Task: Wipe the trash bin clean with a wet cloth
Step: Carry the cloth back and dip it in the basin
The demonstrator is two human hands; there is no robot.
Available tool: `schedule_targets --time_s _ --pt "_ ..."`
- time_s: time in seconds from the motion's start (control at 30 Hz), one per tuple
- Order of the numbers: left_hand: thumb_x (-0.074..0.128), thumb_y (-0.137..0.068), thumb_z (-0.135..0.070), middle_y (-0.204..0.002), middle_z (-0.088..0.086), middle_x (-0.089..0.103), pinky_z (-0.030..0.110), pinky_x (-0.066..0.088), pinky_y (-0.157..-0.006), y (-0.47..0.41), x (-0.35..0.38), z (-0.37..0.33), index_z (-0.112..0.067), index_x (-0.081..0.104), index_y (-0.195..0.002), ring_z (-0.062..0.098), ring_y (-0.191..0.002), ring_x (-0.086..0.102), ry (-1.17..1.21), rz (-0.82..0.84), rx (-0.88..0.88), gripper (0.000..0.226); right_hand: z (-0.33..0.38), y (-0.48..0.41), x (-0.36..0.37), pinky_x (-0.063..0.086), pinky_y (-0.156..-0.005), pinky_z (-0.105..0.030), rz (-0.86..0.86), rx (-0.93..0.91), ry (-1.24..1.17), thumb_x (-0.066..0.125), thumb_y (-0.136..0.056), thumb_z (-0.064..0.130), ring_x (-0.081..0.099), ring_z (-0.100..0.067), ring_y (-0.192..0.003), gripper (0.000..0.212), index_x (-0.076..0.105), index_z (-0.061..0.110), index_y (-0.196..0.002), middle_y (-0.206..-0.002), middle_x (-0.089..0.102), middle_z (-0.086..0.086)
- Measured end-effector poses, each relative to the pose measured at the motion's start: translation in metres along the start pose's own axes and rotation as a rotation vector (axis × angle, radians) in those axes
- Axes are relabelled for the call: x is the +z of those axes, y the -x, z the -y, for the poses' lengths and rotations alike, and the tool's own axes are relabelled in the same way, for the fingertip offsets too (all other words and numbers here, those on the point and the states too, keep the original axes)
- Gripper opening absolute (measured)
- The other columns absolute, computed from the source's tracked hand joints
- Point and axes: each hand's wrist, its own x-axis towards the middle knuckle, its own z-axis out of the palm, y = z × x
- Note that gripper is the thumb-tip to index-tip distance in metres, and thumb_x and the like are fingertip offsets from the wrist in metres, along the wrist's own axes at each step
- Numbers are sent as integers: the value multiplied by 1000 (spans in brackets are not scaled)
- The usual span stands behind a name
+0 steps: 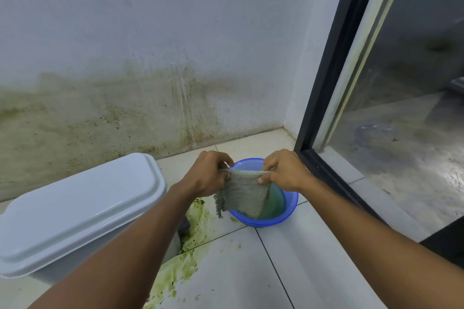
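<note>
Both hands are closed on the top edge of a grey knitted cloth (247, 194), holding it stretched between them above a blue basin (288, 216). The left hand (209, 174) pinches the cloth's left corner, its fingers curled tight over the edge and the thumb tucked underneath. The right hand (285, 170) grips the right corner in the same way, fingers folded down over the hem with a thumb tip showing below it. The two hands sit near each other, with a short taut span of cloth between them.

The cloth hangs down from that edge in a sheet. Its lower part dips inside the basin, and a fringed side hangs over the basin's left rim. The basin stands on the tiled floor (301, 258) and holds greenish water.

The trash bin (80, 211) is pale with a closed lid and stands to the left of the basin, close to the left forearm, which crosses in front of its right end. Neither hand touches the bin. Green smears (198, 218) lie on the floor between the bin and the basin and run on toward the bottom of the view. The wall (125, 83) behind is stained green and brown along its lower part. A dark-framed glass door (401, 108) stands to the right
</note>
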Motion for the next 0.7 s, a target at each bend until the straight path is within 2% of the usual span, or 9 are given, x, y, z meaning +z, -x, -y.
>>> schedule_targets --time_s 0.07,0.13,0.23,0.3,0.4,0.53,0.6,0.63,0.7 --pt "72 -89 -5 -91 2 77 29 53 -72 -4 7 8 -13 79 -95 17 -83 68 -43 64 -5 13 -14 1 4 49 -84 -27 45 8 -15 90 -70 22 63 -13 -95 18 81 15 -85 -96 74 3" --pt "72 -88 -6 -89 -1 75 26 48 -71 -6 18 15 -16 79 -90 15 -80 65 -75 135 -27 12 -30 2 10 51 -86 -30 127 34 -8 89 -71 25 66 -11 -92 20 82 18 -88 -91 75 6" --pt "72 -87 -9 -93 1 74 31 53 -76 -9 38 29 -17 77 -93 21 -86 66 -100 201 -61 12 -53 4 28 55 -87 -31 206 87 -33 88 -73 23 70 -15 -87 26 81 14 -96 -85 76 1" --pt "71 -87 -10 -92 0 73 28 53 -75 -12 52 39 -18 78 -97 21 -87 66 -104 250 -75 14 -68 5 41 59 -81 -32 218 125 -89 87 -75 18 71 -18 -77 27 79 8 -98 -85 76 -7" --pt "70 -83 -9 -79 -9 67 16 42 -63 -20 70 54 -22 78 -94 15 -76 60 -112 312 -81 19 -89 3 59 57 -60 -23 260 177 -171 84 -77 10 65 -8 -53 16 78 6 -92 -72 73 -8" --pt "70 -82 -6 -83 -3 71 21 44 -68 -41 94 70 -23 78 -87 17 -80 63 -116 387 -108 19 -116 -13 75 53 -52 -19 259 241 -188 84 -78 10 62 -8 -46 11 77 9 -87 -69 71 -9" --pt "67 -83 -3 -80 -4 69 22 45 -67 -53 111 76 -23 72 -79 21 -82 64 -119 383 -114 21 -131 -26 85 56 -59 -23 237 263 -156 83 -79 9 65 -11 -52 11 77 9 -89 -74 73 -10" --pt "64 -85 -2 -84 -2 70 24 48 -70 -57 121 78 -21 72 -83 25 -87 64 -127 365 -118 20 -139 -32 92 57 -68 -24 195 266 -113 80 -81 7 68 -12 -63 14 77 8 -95 -82 75 -10" --pt "59 -88 -5 -115 5 72 31 53 -90 -61 144 83 -18 73 -118 31 -111 64 -192 341 -130 36 -151 -39 104 49 -87 -20 101 286 -26 71 -84 4 68 -16 -92 34 72 8 -117 -102 74 -9"
